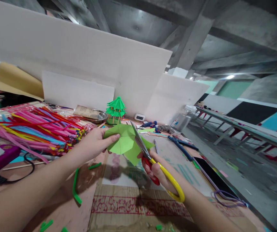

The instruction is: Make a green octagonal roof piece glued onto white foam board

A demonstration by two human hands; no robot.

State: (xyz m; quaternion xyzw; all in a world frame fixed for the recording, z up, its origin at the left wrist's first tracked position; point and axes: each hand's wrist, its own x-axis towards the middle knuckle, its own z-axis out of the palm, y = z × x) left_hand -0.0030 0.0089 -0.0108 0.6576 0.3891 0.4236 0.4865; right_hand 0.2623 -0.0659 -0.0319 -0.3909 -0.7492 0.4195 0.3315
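My left hand (102, 140) pinches a piece of light green paper (122, 138) by its left side, thumb on top. Crease lines run across the paper, and its outline is angular. In my right hand (156, 170) is a pair of scissors (143, 146) with one yellow and one red handle loop. The scissor blades point up and away, lying across the right part of the paper. Whether the blades are parted there is hard to make out. Just beyond the paper stands a small green tiered pavilion model (116, 108) on thin posts.
Bundles of coloured pipe cleaners (44, 129) fill the left side. Green scraps (76, 188) lie near my left forearm. Rightward are dark-handled pliers (180, 148), a phone (214, 177) and a clear plastic jar (184, 119). A blue glue gun (150, 124) and small clock (139, 117) sit behind.
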